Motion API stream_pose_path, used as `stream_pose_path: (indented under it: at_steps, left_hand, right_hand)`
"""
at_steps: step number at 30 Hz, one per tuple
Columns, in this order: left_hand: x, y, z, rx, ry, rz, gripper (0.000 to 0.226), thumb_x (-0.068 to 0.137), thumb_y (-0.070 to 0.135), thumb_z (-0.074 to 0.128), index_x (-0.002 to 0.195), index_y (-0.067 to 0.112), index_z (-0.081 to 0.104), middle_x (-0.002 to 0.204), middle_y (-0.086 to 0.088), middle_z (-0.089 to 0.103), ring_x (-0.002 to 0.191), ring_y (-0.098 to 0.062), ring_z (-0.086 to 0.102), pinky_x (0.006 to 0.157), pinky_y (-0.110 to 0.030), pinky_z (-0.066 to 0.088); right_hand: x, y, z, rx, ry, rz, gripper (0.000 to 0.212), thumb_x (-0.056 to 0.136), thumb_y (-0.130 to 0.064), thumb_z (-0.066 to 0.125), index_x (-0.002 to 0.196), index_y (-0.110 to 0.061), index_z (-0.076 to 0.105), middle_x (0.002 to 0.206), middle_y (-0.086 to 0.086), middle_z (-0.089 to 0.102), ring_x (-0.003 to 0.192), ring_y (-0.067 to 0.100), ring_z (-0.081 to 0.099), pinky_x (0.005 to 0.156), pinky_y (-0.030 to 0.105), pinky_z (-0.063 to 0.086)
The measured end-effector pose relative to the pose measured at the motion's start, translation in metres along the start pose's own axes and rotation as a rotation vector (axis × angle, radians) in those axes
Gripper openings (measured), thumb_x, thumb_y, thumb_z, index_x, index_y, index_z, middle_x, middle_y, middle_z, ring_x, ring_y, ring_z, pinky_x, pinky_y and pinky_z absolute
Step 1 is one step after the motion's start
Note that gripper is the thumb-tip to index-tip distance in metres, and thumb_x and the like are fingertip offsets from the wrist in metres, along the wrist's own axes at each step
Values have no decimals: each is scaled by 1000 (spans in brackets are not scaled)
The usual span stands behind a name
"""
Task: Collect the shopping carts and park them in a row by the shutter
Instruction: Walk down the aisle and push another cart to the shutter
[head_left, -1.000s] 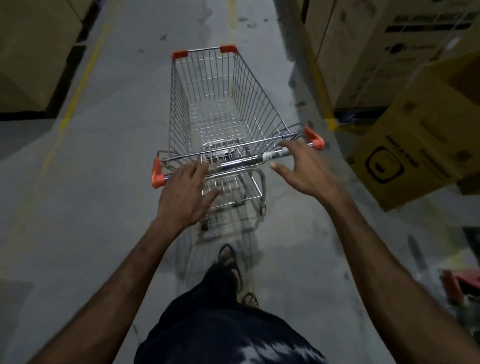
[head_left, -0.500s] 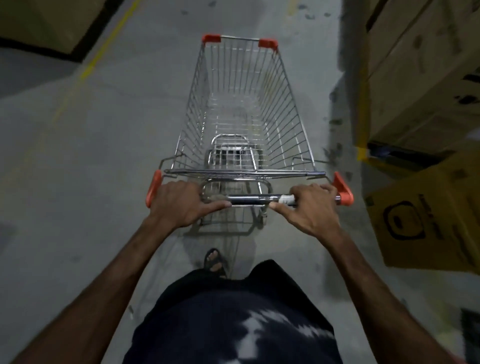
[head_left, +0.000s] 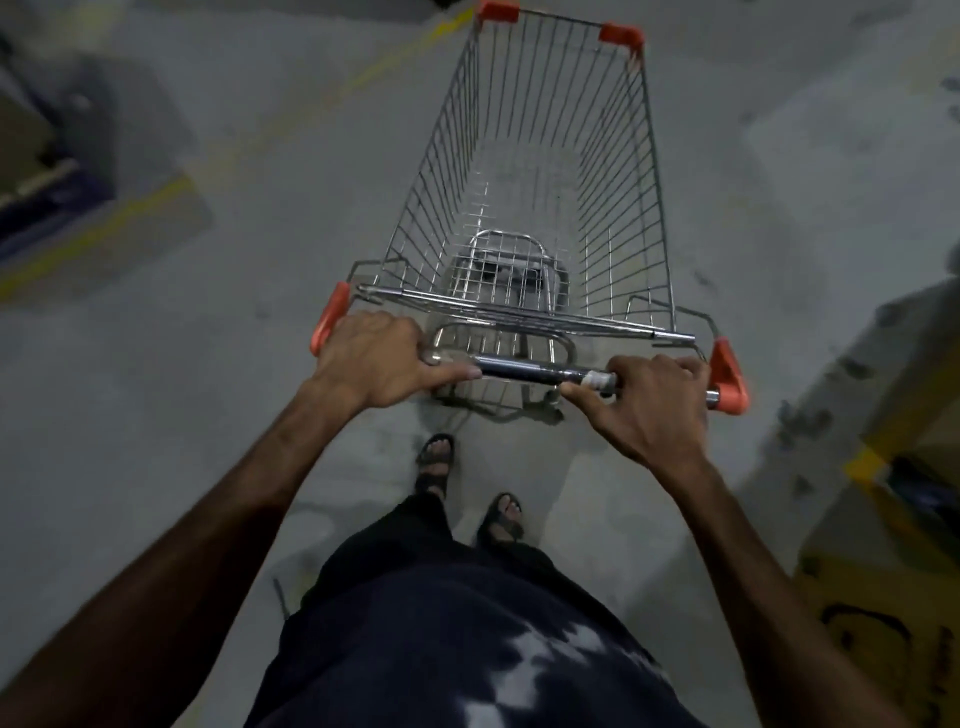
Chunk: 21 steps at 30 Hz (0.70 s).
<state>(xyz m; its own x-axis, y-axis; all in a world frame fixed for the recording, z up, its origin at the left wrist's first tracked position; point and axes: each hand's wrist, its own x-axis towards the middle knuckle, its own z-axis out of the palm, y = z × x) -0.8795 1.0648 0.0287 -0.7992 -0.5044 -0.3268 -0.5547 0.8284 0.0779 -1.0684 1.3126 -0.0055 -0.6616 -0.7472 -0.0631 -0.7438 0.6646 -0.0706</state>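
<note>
Both hands grip the push bar (head_left: 524, 370) of a wire shopping cart (head_left: 540, 171): the left hand (head_left: 374, 358) has its fingers wrapped over the bar near the orange end cap (head_left: 328, 323), thumb laid along it, and the right hand (head_left: 649, 400) is clamped likewise beside the other orange cap (head_left: 728, 375). The cart stands directly ahead of the person on a grey concrete floor (head_left: 156, 415), basket empty, child seat flap folded inside. No shutter and no other carts are in view, so parking appears not yet reached. Risk, as judged: the cart's right side runs close to a cardboard box (head_left: 883, 597) with yellow marking, and a drift that way could clip it or snag a wheel. The sandalled feet (head_left: 436, 462) sit just behind the lower frame, so a sudden stop could bring the frame onto the toes. To the left, a dark stacked load (head_left: 47, 171) beside a yellow floor line (head_left: 332, 98) lies well apart. The edges are blurred, so detail is uncertain.
</note>
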Motion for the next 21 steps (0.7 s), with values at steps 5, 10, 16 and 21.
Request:
stream_pose_path:
  at_steps: [5, 10, 16, 21]
  left_hand:
    - [-56, -23, 14, -47, 22, -214, 88, 81, 101, 34, 67, 21, 67, 66, 1, 66, 72, -19, 64, 115, -50, 35]
    - [-113, -55, 38, -87, 47, -446, 94, 75, 107, 26, 63, 22, 66, 70, 1, 68, 77, -20, 62, 121, -53, 22]
    - [-186, -120, 69, -165, 81, -653, 102, 71, 111, 14, 58, 22, 62, 66, 5, 66, 81, -24, 71, 126, -62, 9]
    - [-252, -197, 85, -217, 86, -823, 101, 69, 112, 15, 63, 24, 65, 69, 4, 63, 88, -26, 74, 127, -60, 10]
  right_hand:
    - [21, -32, 0, 48, 24, -224, 70, 83, -94, 32, 67, -30, 56, 61, -9, 51, 69, 21, 55, 90, 45, 38]
    - [43, -86, 4, 82, -30, -437, 71, 78, -97, 34, 69, -30, 57, 69, -4, 64, 83, 26, 63, 89, 45, 39]
    - [59, -193, 11, 35, -69, -703, 78, 74, -100, 30, 76, -29, 63, 75, -5, 68, 85, 24, 66, 85, 43, 37]
    - [56, -315, 17, 40, -102, -876, 72, 75, -98, 32, 69, -30, 54, 63, -11, 52, 77, 24, 63, 82, 42, 36]
